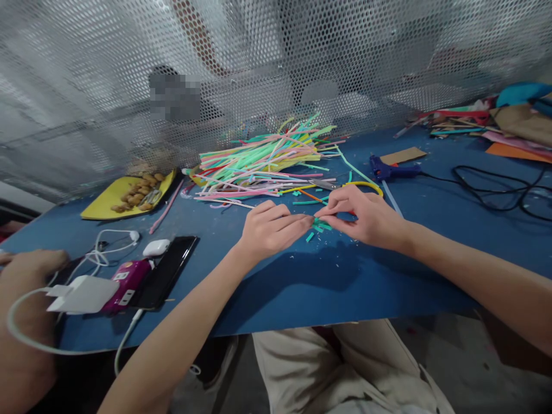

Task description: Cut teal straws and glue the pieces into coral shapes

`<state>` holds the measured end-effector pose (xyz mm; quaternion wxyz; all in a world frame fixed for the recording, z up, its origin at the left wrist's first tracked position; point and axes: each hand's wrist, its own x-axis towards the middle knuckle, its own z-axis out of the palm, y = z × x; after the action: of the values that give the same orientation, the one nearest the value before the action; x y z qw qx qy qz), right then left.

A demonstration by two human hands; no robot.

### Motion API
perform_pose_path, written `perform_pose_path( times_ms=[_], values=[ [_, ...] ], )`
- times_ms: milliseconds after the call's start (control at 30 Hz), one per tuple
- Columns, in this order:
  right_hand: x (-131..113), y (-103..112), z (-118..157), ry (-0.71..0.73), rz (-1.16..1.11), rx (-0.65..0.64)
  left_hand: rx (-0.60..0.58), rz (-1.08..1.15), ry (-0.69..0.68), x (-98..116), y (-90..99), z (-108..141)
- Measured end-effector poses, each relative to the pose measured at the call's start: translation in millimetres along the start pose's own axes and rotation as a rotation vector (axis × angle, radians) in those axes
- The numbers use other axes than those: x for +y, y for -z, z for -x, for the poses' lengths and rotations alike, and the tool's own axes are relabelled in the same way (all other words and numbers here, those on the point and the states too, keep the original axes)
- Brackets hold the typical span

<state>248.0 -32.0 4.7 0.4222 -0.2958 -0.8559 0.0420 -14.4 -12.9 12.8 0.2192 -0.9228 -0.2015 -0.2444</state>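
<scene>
Over the middle of the blue table (276, 299), my left hand (276, 229) and my right hand (362, 218) meet at the fingertips. Both are closed in a pinch, and whatever lies between the fingers is too small to make out. Short green pieces (319, 225) are at and just below the fingertips, with one green piece (309, 237) apart from them on the table. Scissors with yellow handles (368, 185) lie right behind my right hand, partly hidden by it. A large pile of coloured fuzzy sticks (267, 155) sits behind my hands.
A yellow tray (101, 201) holds brown lumps at the left. Nearer are a black phone (170, 273), a white case (156, 248), a purple power strip (125, 287) and cables. Another person's arm (26, 310) rests far left. A blue glue gun (394, 169) lies right; perforated metal stands behind.
</scene>
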Motion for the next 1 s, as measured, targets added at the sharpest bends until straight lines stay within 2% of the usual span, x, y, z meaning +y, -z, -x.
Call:
perform_pose_path(
  times_ms=[100,200,333,400,467,533,667,733,800,900,1000],
  values=[
    [0,-2,0,0.004,-0.016,-0.021,0.068,0.012,-0.028,-1,-0.2,-1],
    [-1,-4,1,-0.029,-0.025,0.032,0.167,-0.036,-0.09,-2,-0.1,-3],
    [4,-2,-2,-0.196,0.002,0.178,0.217,-0.114,-0.102,-6,1.2,-5],
    [12,3,-4,-0.274,-0.001,0.198,0.226,-0.115,-0.075,-8,0.8,-3],
    [22,7,-5,-0.318,-0.028,0.13,0.223,-0.08,-0.012,-10,-1.3,-1],
    [34,9,-4,-0.323,-0.059,-0.014,0.215,-0.02,0.108,-11,-5.1,1],
    [51,0,0,-0.183,-0.077,-0.332,0.176,0.182,0.388,-11,-11.8,1],
    [55,-6,1,-0.106,-0.036,-0.375,0.123,0.284,0.472,-9,-12.1,-2],
    [55,-9,0,-0.093,0.01,-0.281,0.059,0.362,0.525,-6,-10.4,-5],
    [50,-5,-2,-0.166,0.006,-0.062,-0.034,0.448,0.59,-2,-6.8,-10],
    [42,2,-4,-0.177,-0.044,0.001,-0.088,0.496,0.627,1,-4.8,-12]
  ],
)
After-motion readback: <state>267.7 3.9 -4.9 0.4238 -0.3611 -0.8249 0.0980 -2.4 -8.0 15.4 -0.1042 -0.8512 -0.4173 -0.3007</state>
